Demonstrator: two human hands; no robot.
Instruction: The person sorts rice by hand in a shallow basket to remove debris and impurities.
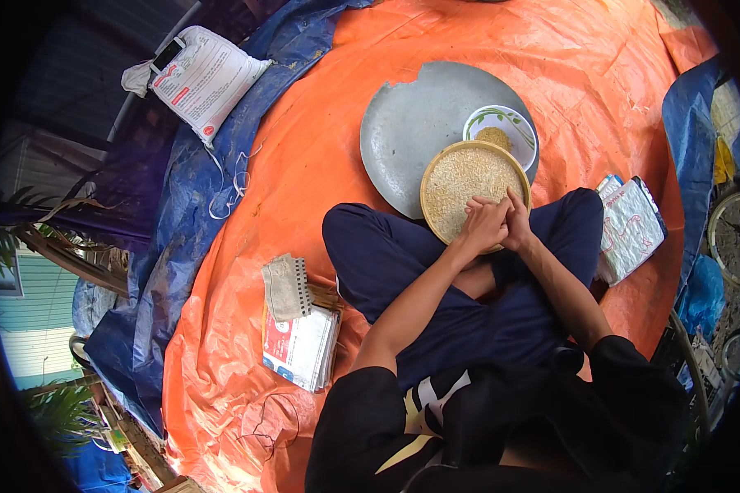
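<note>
A round tray with a wooden or bamboo rim [427, 182] rests over my crossed legs, covered with pale grain [460, 177]. Above its near right part, my left hand [487, 223] and my right hand [516, 220] are pressed together, fingers folded against each other. Anything between the palms is hidden. Just beyond the tray, a white bowl with green leaf patterns [514, 120] holds yellowish grain [493, 137]. The tray overlaps the bowl's near edge in view. Under the bowl lies a large grey round sheet [403, 123] with a notched far edge.
An orange tarp [296, 164] covers the ground, with blue tarp [168, 214] along the left. A printed white sack [210, 82] stands at the far left. Papers and a spiral notebook [287, 287] lie left of my knee; a silvery folded packet [631, 230] lies to the right.
</note>
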